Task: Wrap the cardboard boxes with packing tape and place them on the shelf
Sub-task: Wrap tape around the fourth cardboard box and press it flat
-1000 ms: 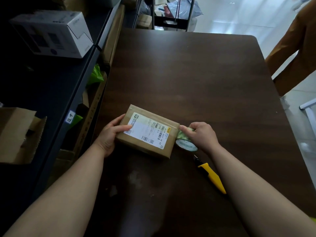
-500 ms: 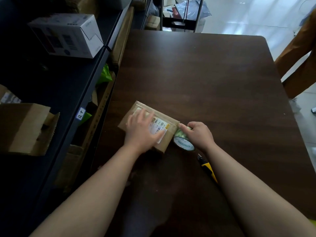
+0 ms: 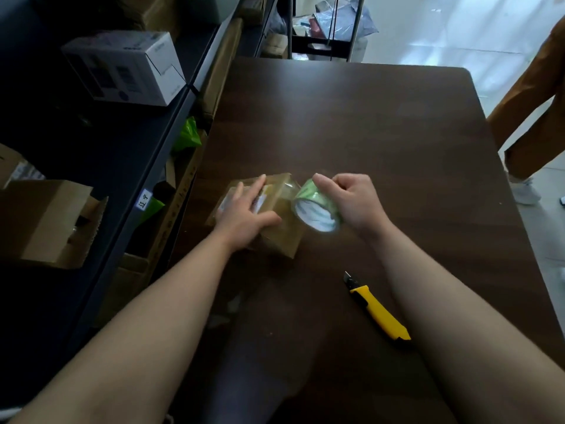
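Your left hand (image 3: pixel 244 209) lies flat on top of the small brown cardboard box (image 3: pixel 281 237), fingers straight and spread, covering most of its white shipping label. The box rests on the dark brown wooden table (image 3: pixel 367 133).

Immediately right of the box, your right hand (image 3: pixel 354 200) grips the roll of clear packing tape with green print (image 3: pixel 316 206). The thumb lies over the roll's rim and the fingers are curled round its outside. The roll is raised and tilted, its open core facing you. A glossy strip of tape (image 3: pixel 289 186) runs from the roll onto the box's far right corner; motion blur hides exactly where it sticks.

Nearer you than the box and to its right, a yellow-and-black utility knife (image 3: pixel 377 310) lies flat on the table, apart from both hands.

Left of the box stands a dark metal shelf unit (image 3: pixel 128 166). It carries a white printed carton (image 3: pixel 122 67) and an open brown cardboard carton (image 3: pixel 46 221). A green plastic bag (image 3: pixel 188 134) sits between the shelf unit and the table.

Far right of the box, beyond the table edge, a person in ochre clothing (image 3: pixel 532 117) stands on the pale floor.
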The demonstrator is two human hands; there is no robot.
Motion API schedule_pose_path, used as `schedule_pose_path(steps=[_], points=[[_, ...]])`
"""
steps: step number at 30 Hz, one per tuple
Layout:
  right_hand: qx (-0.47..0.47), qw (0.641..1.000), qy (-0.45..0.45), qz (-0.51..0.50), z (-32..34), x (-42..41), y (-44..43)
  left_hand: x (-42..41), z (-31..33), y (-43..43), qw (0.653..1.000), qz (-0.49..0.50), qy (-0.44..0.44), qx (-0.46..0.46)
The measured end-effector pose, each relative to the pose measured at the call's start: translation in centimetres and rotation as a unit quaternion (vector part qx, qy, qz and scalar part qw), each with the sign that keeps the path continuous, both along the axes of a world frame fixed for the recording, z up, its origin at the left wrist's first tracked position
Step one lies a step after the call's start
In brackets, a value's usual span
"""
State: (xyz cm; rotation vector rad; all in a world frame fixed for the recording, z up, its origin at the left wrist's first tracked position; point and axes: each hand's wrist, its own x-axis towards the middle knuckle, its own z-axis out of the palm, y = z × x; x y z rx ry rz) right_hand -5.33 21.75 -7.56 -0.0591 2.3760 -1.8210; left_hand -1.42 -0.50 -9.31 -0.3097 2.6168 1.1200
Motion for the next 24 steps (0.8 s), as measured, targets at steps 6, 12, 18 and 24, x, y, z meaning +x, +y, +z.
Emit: schedule_pose_path(steps=[6,12,18,24], points=[[0.049,0.998,-0.03,0.031,0.7,-0.3,0.7,-0.3,1.1,-2.1,0.982,0.047,-0.022,0.182],[0.106,0.993,-0.038,0.02,-1.2,-0.5,0.1,-0.7,1.5,-3.7,0.965,0.039,-0.034,0.257],[0.151,0.987,-0.03,0.036,-3.1,-1.4,-1.7,-1.0,1.4,-5.3,0.949,0.053,-0.047,0.306],[0.18,0.982,-0.041,0.043,-4.3,-2.4,-3.7,-1.4,0.7,-6.6,0.934,0.065,-0.043,0.348]])
